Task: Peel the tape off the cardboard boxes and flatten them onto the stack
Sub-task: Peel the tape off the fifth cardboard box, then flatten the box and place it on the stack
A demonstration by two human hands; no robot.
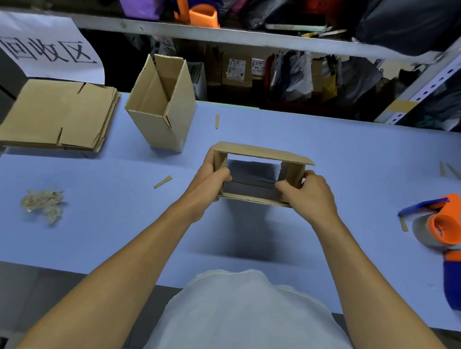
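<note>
Both hands hold the small open box above mid-bench: left hand and right hand curl fingers over opposite end walls, likely to collapse it for the flattened stack far left

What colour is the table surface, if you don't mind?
Light blue table, clearest in the head view.

We see matt corrugated cardboard in the held box, smooth matt blue bench, glossy orange plastic tape dispenser, crinkled shiny clear tape wad.
</note>
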